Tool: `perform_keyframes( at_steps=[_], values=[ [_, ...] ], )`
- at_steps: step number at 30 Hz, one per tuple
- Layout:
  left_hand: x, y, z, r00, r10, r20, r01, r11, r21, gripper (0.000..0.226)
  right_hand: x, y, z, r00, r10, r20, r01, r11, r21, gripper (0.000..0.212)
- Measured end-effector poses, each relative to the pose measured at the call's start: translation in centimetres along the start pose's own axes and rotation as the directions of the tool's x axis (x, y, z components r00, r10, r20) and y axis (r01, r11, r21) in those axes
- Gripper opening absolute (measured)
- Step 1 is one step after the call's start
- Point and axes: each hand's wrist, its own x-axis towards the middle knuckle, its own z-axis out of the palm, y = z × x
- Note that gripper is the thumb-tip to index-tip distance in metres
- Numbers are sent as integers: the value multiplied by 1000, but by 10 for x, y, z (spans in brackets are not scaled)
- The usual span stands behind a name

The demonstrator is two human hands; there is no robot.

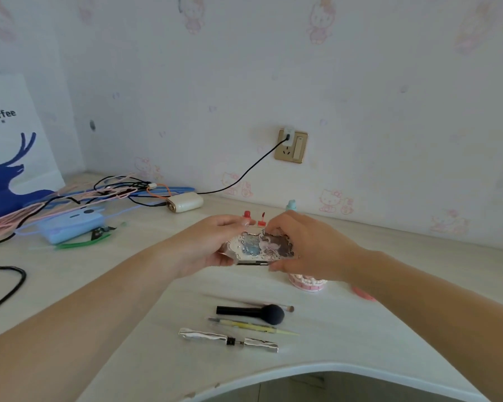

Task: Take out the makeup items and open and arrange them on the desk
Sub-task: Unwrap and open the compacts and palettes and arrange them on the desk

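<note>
I hold an ornate silver makeup palette [257,247] with a blue and pink picture on its lid above the desk, lid closed as far as I can tell. My left hand [212,242] grips its left end and my right hand [305,246] grips its right end, fingers over the top edge. Below it on the desk lie a black powder brush [251,312], a thin brush [273,306], a yellow-green pencil [256,326] and a silver wand pulled apart from its tube [230,339]. A red lip gloss [261,219] stands behind my hands.
A pink and white jar [308,284] and a pink lid [363,294] sit under my right wrist. A teal bottle [291,205] stands at the wall. Cables, hangers, a blue power bank [70,224] and a white charger [185,202] crowd the left. The desk's curved front edge [302,368] is near.
</note>
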Motion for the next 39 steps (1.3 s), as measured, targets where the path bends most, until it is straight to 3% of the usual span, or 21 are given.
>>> perform_keyframes(
  at_steps=[3,7,10,13,19,23,27,31,34,39],
  values=[
    [-3,4,17,997,54,60,-36,963,-266,38,-12,-2,-8,987,139,-80,-127,981,149,58],
    [-4,5,51,974,187,132,-141,945,-294,41,-24,-2,-14,948,288,-136,-210,886,414,49],
    [1,3,78,973,197,117,-145,925,-351,42,-36,0,-23,923,358,-140,-259,848,463,44],
    [7,3,100,977,178,119,-109,891,-440,22,-49,7,-32,902,416,-114,-320,823,470,44],
    [24,1,146,975,129,183,-27,879,-477,30,-78,40,-42,852,521,-51,-449,777,442,42],
    [41,2,163,985,82,152,5,867,-499,25,-86,69,-50,779,626,20,-488,588,645,41],
    [69,-4,177,995,7,98,44,859,-509,27,-90,102,-48,715,676,179,-448,247,859,43],
    [105,-7,186,995,-82,50,96,868,-488,28,-82,140,-38,632,731,255,-373,-2,928,37],
    [132,-4,193,990,-141,-11,122,891,-437,23,-71,168,-23,597,746,295,-377,-64,924,36],
    [166,-5,197,989,-107,-98,79,963,-256,23,-49,206,1,559,762,326,-437,-63,897,38]
  ],
)
